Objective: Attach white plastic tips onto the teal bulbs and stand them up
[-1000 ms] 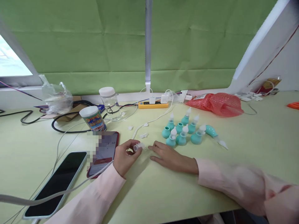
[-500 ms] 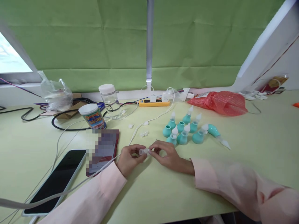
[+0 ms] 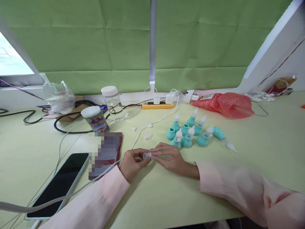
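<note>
Between my hands is a small clear plastic nozzle tube [image 3: 145, 156], its open end facing left. My left hand [image 3: 130, 163] pinches it with thumb and fingers. My right hand [image 3: 172, 159] is closed on its right end; the fingers hide what that end looks like. Beyond my right hand stand several teal squeeze-bulb nasal aspirators [image 3: 187, 142] with clear nozzles and whitish tips. Two teal bulbs, one at the left [image 3: 171, 134] and one in the middle [image 3: 185, 129], have open necks. A curved teal aspirator [image 3: 218, 133] lies on its side at the right.
Small clear parts [image 3: 148, 136] lie beyond my hands. To the left are a black-screened phone [image 3: 58, 184], a partly blurred phone [image 3: 107, 156], a paper cup [image 3: 96, 121] and a water bottle [image 3: 113, 105]. A white cable [image 3: 95, 178] crosses near my left wrist. Behind are a power strip [image 3: 157, 105] and red bubble wrap [image 3: 228, 105].
My right fingers have straightened slightly and lie flatter over the nozzle tube's right end. Both hands stay in nearly the same place; the whole view has shifted a little.
</note>
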`<state>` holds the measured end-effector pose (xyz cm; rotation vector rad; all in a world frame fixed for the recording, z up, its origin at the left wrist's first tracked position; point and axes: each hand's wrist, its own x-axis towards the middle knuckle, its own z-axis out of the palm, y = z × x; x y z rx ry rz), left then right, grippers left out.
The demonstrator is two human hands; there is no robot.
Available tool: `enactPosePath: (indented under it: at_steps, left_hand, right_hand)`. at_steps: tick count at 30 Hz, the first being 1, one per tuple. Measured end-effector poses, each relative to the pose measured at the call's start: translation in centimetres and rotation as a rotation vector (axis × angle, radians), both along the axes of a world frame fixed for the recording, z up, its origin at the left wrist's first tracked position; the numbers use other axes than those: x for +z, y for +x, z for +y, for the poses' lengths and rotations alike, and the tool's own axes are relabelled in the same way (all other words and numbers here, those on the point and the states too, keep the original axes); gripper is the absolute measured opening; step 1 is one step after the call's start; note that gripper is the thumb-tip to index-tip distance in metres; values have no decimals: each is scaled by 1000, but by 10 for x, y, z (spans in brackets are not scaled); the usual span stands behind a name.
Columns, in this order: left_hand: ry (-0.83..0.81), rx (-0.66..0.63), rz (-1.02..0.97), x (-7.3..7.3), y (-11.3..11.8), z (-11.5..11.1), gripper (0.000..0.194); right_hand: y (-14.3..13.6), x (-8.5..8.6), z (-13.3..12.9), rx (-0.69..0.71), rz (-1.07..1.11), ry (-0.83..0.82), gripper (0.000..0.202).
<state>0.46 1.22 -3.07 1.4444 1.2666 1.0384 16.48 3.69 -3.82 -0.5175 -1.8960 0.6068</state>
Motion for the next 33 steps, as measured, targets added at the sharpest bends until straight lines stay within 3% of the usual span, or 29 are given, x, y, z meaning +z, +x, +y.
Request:
enactPosePath:
  at_steps: [14,24,33]
  left_hand:
    - [5,9,-29,2,2,-3,27]
    - [-111,6,-285,1,8,-12,30]
    - [12,6,-268,10,11,-19,28]
  right_hand:
    - [2,0,1,29,-58,58,18]
    - [4,7,-4,87,-178,131,30]
    - [3,1,-7,-27,-126,226,32]
